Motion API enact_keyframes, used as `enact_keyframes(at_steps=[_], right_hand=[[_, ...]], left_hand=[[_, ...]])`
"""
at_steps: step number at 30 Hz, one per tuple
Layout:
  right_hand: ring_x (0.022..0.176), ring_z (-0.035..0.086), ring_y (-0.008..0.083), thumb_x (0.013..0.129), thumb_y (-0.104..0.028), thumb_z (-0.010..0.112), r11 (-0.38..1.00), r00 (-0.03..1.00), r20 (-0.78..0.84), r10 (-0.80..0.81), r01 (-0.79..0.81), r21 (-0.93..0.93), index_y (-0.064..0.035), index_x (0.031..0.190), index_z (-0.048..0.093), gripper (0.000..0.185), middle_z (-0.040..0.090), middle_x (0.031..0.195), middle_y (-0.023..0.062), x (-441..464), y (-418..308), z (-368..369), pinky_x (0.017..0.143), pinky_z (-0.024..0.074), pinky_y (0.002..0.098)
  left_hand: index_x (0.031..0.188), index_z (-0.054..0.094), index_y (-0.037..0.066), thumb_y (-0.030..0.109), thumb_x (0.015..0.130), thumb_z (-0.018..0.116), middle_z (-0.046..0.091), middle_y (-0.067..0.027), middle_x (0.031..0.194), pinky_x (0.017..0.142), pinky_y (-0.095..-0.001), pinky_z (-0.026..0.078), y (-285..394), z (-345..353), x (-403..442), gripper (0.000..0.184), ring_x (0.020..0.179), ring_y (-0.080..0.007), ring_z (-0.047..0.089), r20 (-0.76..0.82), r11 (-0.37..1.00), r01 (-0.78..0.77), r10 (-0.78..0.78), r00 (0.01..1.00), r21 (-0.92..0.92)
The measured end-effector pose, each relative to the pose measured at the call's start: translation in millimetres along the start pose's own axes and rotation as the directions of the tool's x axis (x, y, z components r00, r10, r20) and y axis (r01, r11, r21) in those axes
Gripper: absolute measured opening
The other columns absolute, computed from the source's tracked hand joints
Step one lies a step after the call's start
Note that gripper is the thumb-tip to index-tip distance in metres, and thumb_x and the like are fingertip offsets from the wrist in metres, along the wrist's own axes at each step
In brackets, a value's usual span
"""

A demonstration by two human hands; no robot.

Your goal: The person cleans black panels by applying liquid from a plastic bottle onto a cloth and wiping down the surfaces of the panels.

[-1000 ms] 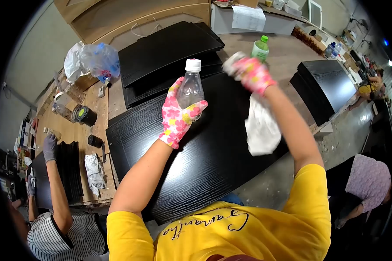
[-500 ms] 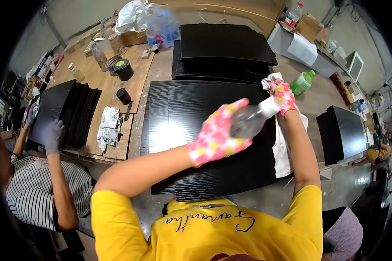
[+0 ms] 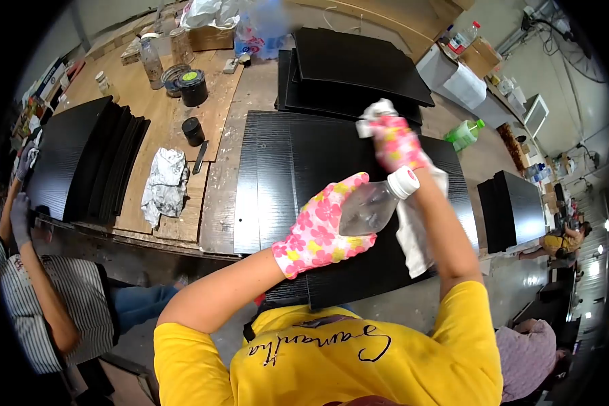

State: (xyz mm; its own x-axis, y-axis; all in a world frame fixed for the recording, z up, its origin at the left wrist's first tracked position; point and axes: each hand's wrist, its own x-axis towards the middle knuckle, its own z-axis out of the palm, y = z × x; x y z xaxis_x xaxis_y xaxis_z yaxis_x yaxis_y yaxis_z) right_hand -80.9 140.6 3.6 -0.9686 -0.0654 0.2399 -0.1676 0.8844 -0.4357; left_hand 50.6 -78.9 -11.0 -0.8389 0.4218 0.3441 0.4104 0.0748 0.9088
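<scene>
My left hand [image 3: 318, 227], in a pink and yellow flowered glove, is wrapped round a clear plastic bottle [image 3: 369, 208] with a white cap, tilted above a black wood-grain panel [image 3: 271, 155]. A similar glove covers my right hand [image 3: 399, 143], slightly blurred, which grips a bunched white rag [image 3: 375, 115] over the far part of the panel. Beneath my right forearm a long white cloth [image 3: 413, 240] hangs down across the panel. Whether it is one piece with the bunched rag cannot be made out.
More black panels [image 3: 358, 64] are stacked behind, with other stacks at left [image 3: 68, 162] and right [image 3: 521, 210]. A green bottle [image 3: 464, 135] lies tilted at right. On the left board are a crumpled cloth [image 3: 166, 183], a black jar [image 3: 193, 88] and a gloved co-worker [image 3: 54, 304].
My right hand has swept left with the rag across the panel. My left hand has shifted slightly left and down with the bottle. The camera view has turned a little.
</scene>
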Motion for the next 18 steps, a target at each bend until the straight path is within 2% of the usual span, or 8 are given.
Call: enact_keyframes(at_steps=[4, 8, 10, 13, 14, 16, 17, 18], right_hand=[[0.055, 0.043, 0.0051, 0.093, -0.024, 0.060, 0.891, 0.972, -0.007, -0.236, 0.220, 0.398, -0.0103, 0.115, 0.059, 0.026, 0.052, 0.076, -0.0036, -2, 35, 37, 0.048, 0.0355, 0.0226], [0.072, 0.063, 0.0268, 0.094, -0.020, 0.054, 0.803, 0.910, -0.018, -0.415, 0.356, -0.478, -0.0054, 0.108, 0.060, 0.021, 0.062, 0.085, 0.0119, 0, 80, -13, 0.060, 0.0485, 0.0375], [0.074, 0.063, 0.0291, 0.092, -0.016, 0.056, 0.846, 0.907, -0.060, -0.417, 0.363, -0.390, -0.0043, 0.111, 0.060, 0.023, 0.061, 0.085, 0.0138, -7, 25, -1, 0.062, 0.0483, 0.0396], [0.058, 0.046, 0.0085, 0.090, -0.019, 0.061, 0.961, 0.983, 0.007, -0.185, 0.179, 0.211, -0.0093, 0.104, 0.063, 0.017, 0.051, 0.076, -0.0013, 0, 17, 30, 0.051, 0.0359, 0.0256], [0.057, 0.044, 0.0058, 0.091, -0.016, 0.058, 0.866, 0.945, 0.235, 0.226, -0.306, 0.395, -0.0115, 0.098, 0.064, 0.010, 0.050, 0.072, -0.0046, -12, -42, -10, 0.049, 0.0333, 0.0243], [0.055, 0.043, 0.0053, 0.090, -0.013, 0.055, 0.988, 0.988, 0.061, -0.142, 0.137, 0.072, -0.0113, 0.094, 0.064, 0.010, 0.049, 0.068, -0.0047, 10, 73, -2, 0.048, 0.0335, 0.0253], [0.053, 0.043, 0.0053, 0.089, -0.013, 0.056, 0.855, 0.881, 0.192, 0.432, -0.468, 0.224, -0.0119, 0.093, 0.064, 0.008, 0.048, 0.065, -0.0041, 1, 7, -41, 0.046, 0.0332, 0.0269], [0.061, 0.051, 0.0091, 0.091, -0.014, 0.055, 0.765, 0.844, 0.297, 0.447, -0.533, 0.362, -0.0092, 0.098, 0.065, 0.013, 0.053, 0.072, -0.0007, 12, 29, -41, 0.053, 0.0407, 0.0283]], left_hand=[[0.143, 0.039, 0.008, 0.022, 0.069, 0.086, 0.051, -0.0131, 0.137, 0.105, -0.0399, 0.044, -4, 0, -1, 0.089, 0.127, -0.0290, 0.052, 0.017, 0.999, -0.049, 0.049, 0.999, 0.002], [0.143, 0.039, 0.009, 0.022, 0.069, 0.085, 0.051, -0.0139, 0.136, 0.105, -0.0403, 0.044, -2, -1, 0, 0.089, 0.125, -0.0298, 0.053, 0.026, 0.999, -0.038, 0.037, 0.999, 0.025], [0.143, 0.039, 0.009, 0.022, 0.069, 0.085, 0.051, -0.0141, 0.136, 0.105, -0.0404, 0.044, -1, -1, 2, 0.089, 0.125, -0.0301, 0.053, 0.040, 0.998, -0.027, 0.025, 0.999, 0.054], [0.144, 0.039, 0.010, 0.023, 0.069, 0.085, 0.054, -0.0143, 0.131, 0.104, -0.0406, 0.044, -2, 0, 1, 0.089, 0.123, -0.0317, 0.054, 0.037, 0.998, -0.055, 0.054, 0.998, 0.011], [0.144, 0.039, 0.010, 0.023, 0.069, 0.085, 0.054, -0.0143, 0.131, 0.104, -0.0406, 0.044, -2, 0, 1, 0.089, 0.123, -0.0317, 0.054, 0.037, 0.998, -0.054, 0.054, 0.998, 0.012], [0.143, 0.039, 0.010, 0.024, 0.069, 0.084, 0.055, -0.0150, 0.129, 0.103, -0.0409, 0.044, -4, 1, 0, 0.088, 0.122, -0.0324, 0.054, 0.022, 0.999, -0.040, 0.041, 0.999, -0.035], [0.143, 0.039, 0.010, 0.024, 0.069, 0.084, 0.055, -0.0150, 0.129, 0.103, -0.0409, 0.044, -1, -2, -1, 0.088, 0.122, -0.0324, 0.054, 0.017, 0.998, -0.042, 0.043, 0.999, -0.039], [0.143, 0.039, 0.010, 0.024, 0.069, 0.084, 0.055, -0.0154, 0.129, 0.103, -0.0411, 0.044, 4, -5, 1, 0.088, 0.121, -0.0326, 0.054, 0.046, 1.000, -0.002, 0.003, 0.999, -0.013]])
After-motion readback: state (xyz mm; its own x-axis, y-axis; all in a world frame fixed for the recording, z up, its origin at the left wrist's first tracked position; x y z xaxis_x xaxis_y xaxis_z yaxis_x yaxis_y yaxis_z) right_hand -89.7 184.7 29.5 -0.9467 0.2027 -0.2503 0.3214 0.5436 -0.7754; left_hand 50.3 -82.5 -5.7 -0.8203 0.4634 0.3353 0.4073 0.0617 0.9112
